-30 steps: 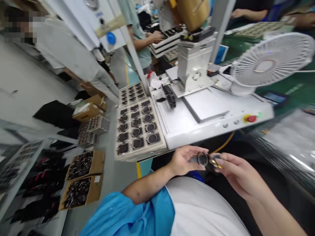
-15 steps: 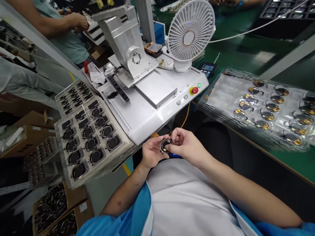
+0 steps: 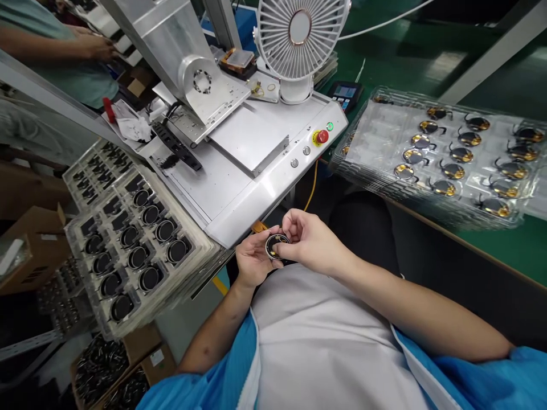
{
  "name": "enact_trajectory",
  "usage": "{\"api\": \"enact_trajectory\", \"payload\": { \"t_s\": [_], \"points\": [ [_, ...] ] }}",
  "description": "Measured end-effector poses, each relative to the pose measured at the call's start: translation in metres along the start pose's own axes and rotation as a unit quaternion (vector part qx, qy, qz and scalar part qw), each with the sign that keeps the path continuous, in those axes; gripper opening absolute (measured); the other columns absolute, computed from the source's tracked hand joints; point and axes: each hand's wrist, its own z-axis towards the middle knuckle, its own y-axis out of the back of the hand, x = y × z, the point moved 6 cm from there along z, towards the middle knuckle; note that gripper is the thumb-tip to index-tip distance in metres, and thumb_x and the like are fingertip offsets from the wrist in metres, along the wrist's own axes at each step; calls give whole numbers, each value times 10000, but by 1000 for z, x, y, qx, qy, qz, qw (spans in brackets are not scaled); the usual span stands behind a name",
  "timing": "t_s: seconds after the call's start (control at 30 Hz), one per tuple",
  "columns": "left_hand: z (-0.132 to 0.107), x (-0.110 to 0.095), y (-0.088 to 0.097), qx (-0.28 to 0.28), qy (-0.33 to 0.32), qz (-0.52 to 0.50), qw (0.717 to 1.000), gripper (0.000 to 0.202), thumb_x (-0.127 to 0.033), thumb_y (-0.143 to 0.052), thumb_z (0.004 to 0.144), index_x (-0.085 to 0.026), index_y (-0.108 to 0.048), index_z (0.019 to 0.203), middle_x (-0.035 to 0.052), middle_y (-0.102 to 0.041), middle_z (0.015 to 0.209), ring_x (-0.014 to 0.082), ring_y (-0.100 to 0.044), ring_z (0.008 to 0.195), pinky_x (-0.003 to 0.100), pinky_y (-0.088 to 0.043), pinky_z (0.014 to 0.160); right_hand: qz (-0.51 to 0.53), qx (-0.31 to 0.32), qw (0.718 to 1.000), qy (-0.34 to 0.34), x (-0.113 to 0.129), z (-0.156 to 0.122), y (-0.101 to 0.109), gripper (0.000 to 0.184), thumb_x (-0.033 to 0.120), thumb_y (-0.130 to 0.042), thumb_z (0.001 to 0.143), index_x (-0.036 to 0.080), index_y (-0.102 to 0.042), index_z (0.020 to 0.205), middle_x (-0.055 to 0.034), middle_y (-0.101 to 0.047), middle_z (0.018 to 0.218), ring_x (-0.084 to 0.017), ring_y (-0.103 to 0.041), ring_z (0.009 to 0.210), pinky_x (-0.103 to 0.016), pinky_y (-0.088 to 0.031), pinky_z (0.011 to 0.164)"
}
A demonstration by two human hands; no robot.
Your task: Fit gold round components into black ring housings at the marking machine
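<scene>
The person's left hand (image 3: 253, 257) lies half open, palm up, cradling a round black-and-gold component (image 3: 276, 246) against its fingers. The right hand (image 3: 310, 239) curls over the piece, its fingertips (image 3: 282, 246) pinching the rim. Both hands sit in front of the person's torso, just below the front edge of a white bench machine (image 3: 256, 213), between a foam tray of round black parts (image 3: 194, 250) and a clear plastic tray (image 3: 363, 136) of gold-and-black pieces.
</scene>
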Motion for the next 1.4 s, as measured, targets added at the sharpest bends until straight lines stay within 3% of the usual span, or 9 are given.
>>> {"api": "enact_trajectory", "payload": {
  "t_s": [0.2, 0.43, 0.63, 0.8, 0.97, 1.13, 1.2, 1.33, 1.4],
  "points": [
    [-2, 4, 6, -20, 2, 25, 999, 625, -367, -1037, 457, -295, -812, 1036, 45, -832, 1087, 248, -806, 957, 355, -659, 854, 22, 6, 1000, -6, -1, 0, -1, 308, 163, -699, 595, 218, -454, 774, 109, -530, 567, -65, -493, 491, -176, -349, 457],
    [-2, 1, 0, 15, -29, -20, 999, 605, -283, -1016, 547, -321, -797, 1110, 32, -823, 1131, 222, -801, 998, 303, -652, 874, 44, 12, 999, -5, -5, 2, 0, 314, 146, -719, 597, 205, -473, 783, 89, -595, 604, -68, -539, 515, -170, -404, 477],
    [-1, 3, 1, -26, -27, -13, 999, 599, -365, -1026, 502, -330, -811, 1060, 28, -832, 1086, 228, -807, 968, 307, -660, 872, 78, 9, 996, -41, -12, 4, -1, 411, 131, -811, 586, 210, -463, 789, 76, -637, 596, -100, -613, 511, -178, -480, 468],
    [-5, 4, 4, -27, -28, 17, 999, 566, -352, -1008, 558, -347, -808, 1087, 37, -824, 1119, 252, -804, 994, 351, -671, 876, 30, 23, 993, -115, -29, 4, 6, 473, 346, -958, 578, 179, -544, 731, 14, -654, 552, -116, -618, 482, -181, -508, 412],
    [-5, 0, 2, 13, -15, 52, 998, 513, -273, -977, 634, -323, -805, 1115, 73, -807, 1161, 267, -798, 1019, 373, -668, 902, 89, 44, 990, -101, -44, 6, 3, 651, 536, -991, 485, 198, -446, 597, 21, -606, 464, -96, -549, 383, -192, -504, 369],
    [4, -9, 3, -40, -31, 34, 998, 457, -319, -927, 726, -285, -784, 1159, 83, -805, 1182, 253, -778, 1088, 354, -640, 957, 9, 75, 994, -81, -25, 36, 2, 619, 560, -994, 479, 177, -537, 646, -1, -631, 490, -119, -588, 413, -195, -507, 370],
    [7, -14, 1, -59, -30, 16, 998, 420, -327, -901, 765, -275, -768, 1160, 82, -798, 1194, 262, -764, 1124, 382, -618, 1004, -50, 33, 997, -45, -1, 62, 17, 550, 481, -1005, 539, 165, -594, 723, 0, -636, 511, -116, -576, 409, -184, -472, 348],
    [7, -18, -6, -21, 28, 22, 999, 354, -296, -853, 819, -262, -732, 1150, 90, -749, 1246, 297, -779, 1074, 443, -655, 916, -49, -209, 975, 51, 54, 115, 72, 362, 365, -872, 815, 197, -553, 783, 55, -550, 478, -88, -462, 347, -193, -414, 325],
    [5, -22, -5, -7, 31, 53, 998, 397, -265, -877, 785, -252, -726, 1153, 91, -754, 1208, 269, -797, 993, 392, -672, 835, -45, -243, 967, 64, 71, 133, 85, 323, 291, -801, 883, 199, -529, 734, 54, -520, 463, -87, -440, 341, -199, -406, 333]
  ]
}}
